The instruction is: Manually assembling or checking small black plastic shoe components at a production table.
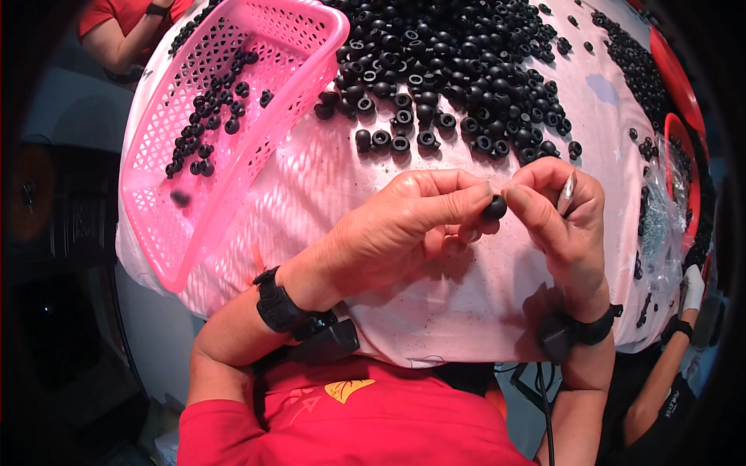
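Above the near part of the cloth, my left hand (420, 213) pinches a small black ball-shaped part (494, 207) between thumb and fingers. My right hand (561, 217) is close beside it, thumb and index finger pressed together almost at the part. Whether that fingertip pinch holds anything is too small to make out. A small silver pointed metal tool (568, 193) is tucked among the curled fingers of the right hand. Beyond both hands lies a large heap of similar black parts (466, 70), several with a round hole showing.
At the left stands a pink perforated plastic basket (264, 167) with black parts inside. Red trays (681, 167), a clear plastic bag (660, 225) and more black parts line the right edge. Another person's arm (128, 35) shows at the far left, and a white-gloved hand (691, 289) at the right.
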Tool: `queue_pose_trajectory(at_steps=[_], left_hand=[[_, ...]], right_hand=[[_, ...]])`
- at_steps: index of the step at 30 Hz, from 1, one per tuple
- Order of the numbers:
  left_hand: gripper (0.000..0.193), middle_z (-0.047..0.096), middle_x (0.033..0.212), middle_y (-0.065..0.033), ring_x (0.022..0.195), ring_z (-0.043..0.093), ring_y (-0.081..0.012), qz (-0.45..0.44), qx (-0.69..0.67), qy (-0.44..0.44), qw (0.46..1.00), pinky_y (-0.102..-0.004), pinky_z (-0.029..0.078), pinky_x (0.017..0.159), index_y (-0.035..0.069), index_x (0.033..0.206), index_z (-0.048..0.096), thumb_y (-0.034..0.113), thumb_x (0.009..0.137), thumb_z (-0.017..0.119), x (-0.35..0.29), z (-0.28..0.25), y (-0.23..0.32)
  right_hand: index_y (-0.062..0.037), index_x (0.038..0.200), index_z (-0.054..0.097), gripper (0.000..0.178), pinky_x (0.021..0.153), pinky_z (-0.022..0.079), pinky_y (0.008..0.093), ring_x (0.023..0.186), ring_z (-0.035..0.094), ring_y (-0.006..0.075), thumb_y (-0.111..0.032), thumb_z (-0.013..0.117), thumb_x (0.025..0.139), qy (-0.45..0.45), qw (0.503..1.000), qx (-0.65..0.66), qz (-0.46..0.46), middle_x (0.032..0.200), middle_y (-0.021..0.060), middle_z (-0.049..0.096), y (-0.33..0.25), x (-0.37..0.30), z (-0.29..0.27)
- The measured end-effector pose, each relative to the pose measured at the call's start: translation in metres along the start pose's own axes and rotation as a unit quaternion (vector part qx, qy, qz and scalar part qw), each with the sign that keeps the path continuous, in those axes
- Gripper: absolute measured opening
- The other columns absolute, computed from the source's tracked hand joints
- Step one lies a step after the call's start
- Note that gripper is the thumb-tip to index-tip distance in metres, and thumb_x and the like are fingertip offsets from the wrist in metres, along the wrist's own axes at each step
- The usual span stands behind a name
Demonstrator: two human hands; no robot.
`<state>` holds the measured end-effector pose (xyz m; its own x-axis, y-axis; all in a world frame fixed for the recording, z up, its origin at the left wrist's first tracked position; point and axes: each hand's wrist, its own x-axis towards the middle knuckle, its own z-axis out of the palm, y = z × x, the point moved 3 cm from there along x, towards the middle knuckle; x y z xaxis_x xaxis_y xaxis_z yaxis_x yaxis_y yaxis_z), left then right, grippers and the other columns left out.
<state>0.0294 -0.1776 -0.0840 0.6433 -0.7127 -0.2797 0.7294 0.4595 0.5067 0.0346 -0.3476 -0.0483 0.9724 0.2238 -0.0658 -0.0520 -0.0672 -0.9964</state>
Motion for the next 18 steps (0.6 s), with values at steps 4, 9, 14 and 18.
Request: queue_pose_trajectory(at_steps=[4, 9, 14, 18], left_hand=[[0.026, 0.060, 0.082, -0.0001, 0.071, 0.051, -0.0057, -0.016, -0.037, -0.002, 0.999, -0.0183, 0.043, 0.066, 0.004, 0.103, 0.061, 0.028, 0.093, 0.058, -0.001, 0.000, -0.003], [0.030, 0.060, 0.081, 0.0007, 0.070, 0.052, -0.0051, -0.004, -0.020, 0.021, 1.000, -0.0183, 0.044, 0.064, 0.004, 0.105, 0.060, 0.031, 0.094, 0.056, 0.001, -0.006, -0.003], [0.028, 0.059, 0.084, 0.0037, 0.072, 0.051, -0.0023, 0.058, 0.112, 0.050, 0.991, -0.0168, 0.042, 0.064, 0.003, 0.110, 0.061, 0.026, 0.094, 0.058, 0.000, 0.003, 0.004], [0.027, 0.061, 0.087, 0.0052, 0.073, 0.049, 0.0003, 0.090, 0.255, 0.062, 0.961, -0.0155, 0.040, 0.063, 0.003, 0.115, 0.062, 0.018, 0.093, 0.059, -0.001, 0.007, 0.008]], right_hand=[[0.0019, 0.094, 0.064, 0.015, 0.054, 0.039, 0.0152, 0.063, 0.053, 0.0008, -0.005, 0.069, 0.082, 0.028, 0.999, 0.032, -0.015, 0.075, -0.0004, 0.063, -0.003, -0.001, 0.002], [0.0003, 0.099, 0.065, 0.024, 0.048, 0.031, 0.0150, 0.056, 0.042, -0.0020, -0.003, 0.073, 0.076, -0.022, 0.993, -0.063, -0.102, 0.073, -0.0033, 0.060, 0.000, -0.002, 0.005], [-0.0026, 0.098, 0.066, 0.028, 0.046, 0.032, 0.0161, 0.052, 0.042, -0.0018, -0.001, 0.076, 0.072, 0.007, 0.968, -0.178, -0.174, 0.068, -0.0025, 0.059, 0.000, -0.003, 0.005], [-0.0028, 0.097, 0.067, 0.028, 0.046, 0.035, 0.0170, 0.052, 0.044, -0.0007, -0.001, 0.076, 0.071, -0.001, 0.956, -0.223, -0.191, 0.070, 0.0002, 0.062, 0.002, -0.004, 0.002]])
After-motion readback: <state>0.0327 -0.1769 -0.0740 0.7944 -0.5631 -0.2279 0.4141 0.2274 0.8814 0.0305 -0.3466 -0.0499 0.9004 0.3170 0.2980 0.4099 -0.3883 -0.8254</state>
